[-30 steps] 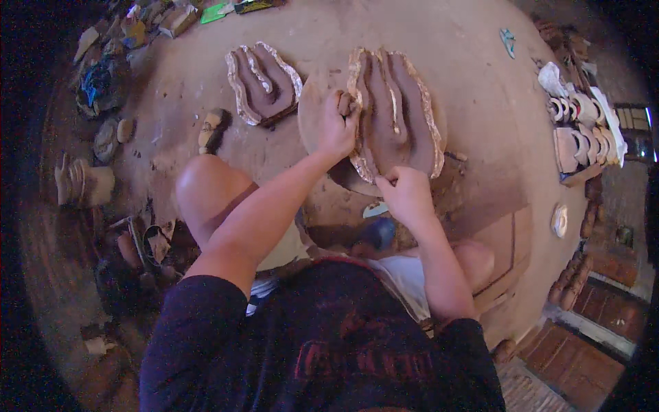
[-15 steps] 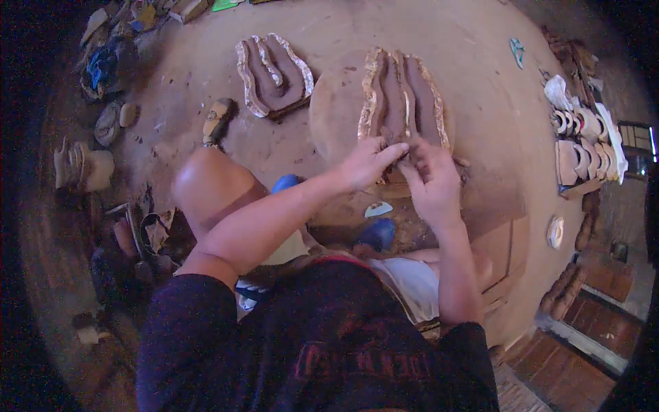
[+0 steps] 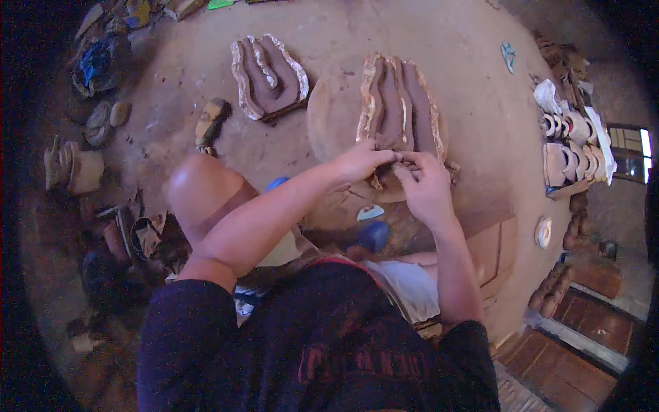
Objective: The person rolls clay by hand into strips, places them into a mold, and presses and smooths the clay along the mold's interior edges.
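Observation:
My left hand and my right hand meet at the near end of a long trough-like mould. Brown clay lines its channels, and its rims are rough and pale. Fingers of both hands are pinched together, almost touching; what lies between them is too small to make out. Crumbly brown clay shows just beyond the fingertips. Beneath the mould is a round board. A similar, shorter mould lies farther left, away from my hands. Closer to me is a pale half-moon piece.
Beside the half-moon piece sits a blue rounded object. A tan and dark elongated object lies beyond my left knee. Curved pale pieces are stacked at the right, near a white ring-shaped piece. Cluttered objects line the left side.
My hands have drawn closer together, and the right fingers now sit nearer the left fingertips. The whole view has shifted slightly; the moulds stay in place on the floor.

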The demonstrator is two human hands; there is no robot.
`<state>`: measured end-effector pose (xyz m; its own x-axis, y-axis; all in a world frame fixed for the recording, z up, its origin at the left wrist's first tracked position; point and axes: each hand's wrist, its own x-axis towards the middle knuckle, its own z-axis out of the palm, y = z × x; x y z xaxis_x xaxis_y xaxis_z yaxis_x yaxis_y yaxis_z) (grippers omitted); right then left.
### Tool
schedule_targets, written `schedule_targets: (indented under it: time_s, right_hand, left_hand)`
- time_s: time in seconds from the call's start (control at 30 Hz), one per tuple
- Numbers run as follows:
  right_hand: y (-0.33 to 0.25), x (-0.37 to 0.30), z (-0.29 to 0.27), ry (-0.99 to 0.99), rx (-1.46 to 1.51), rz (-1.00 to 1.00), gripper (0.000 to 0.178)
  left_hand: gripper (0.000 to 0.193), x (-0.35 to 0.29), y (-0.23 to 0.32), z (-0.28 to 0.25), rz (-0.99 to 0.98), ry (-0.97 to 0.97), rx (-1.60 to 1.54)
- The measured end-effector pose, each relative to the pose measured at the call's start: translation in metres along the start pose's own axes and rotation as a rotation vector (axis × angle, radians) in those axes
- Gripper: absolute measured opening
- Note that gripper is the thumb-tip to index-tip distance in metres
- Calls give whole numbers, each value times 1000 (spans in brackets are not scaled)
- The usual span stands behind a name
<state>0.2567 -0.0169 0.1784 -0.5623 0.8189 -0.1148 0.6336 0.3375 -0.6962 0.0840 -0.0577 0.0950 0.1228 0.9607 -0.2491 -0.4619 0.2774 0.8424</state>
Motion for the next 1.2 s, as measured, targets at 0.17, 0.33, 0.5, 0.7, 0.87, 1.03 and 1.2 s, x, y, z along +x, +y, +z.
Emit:
schedule_targets:
  time_s: [0.17,0.33,0.5,0.7,0.87,1.03,1.2]
  right_hand:
    - [-8,10,9,125,-233,-241,36]
    - [-17,20,8,69,-285,-333,34]
    - [2,29,15,135,-434,-378,30]
    - [10,51,-1,144,-114,37,29]
    - [-12,68,17,76,-347,-111,28]
    - [8,94,24,-14,-428,-72,28]
    - [6,100,34,-252,-553,51,34]
  left_hand:
    - [40,4,11,-10,-89,15,-138]
    - [40,-10,29,-8,-71,51,-152]
    - [45,-1,18,-21,112,59,141]
    - [52,23,6,-48,408,694,209]
    - [52,43,-48,-67,207,650,510]
    - [48,42,-47,-56,258,614,469]
    - [38,33,-42,-44,309,652,572]
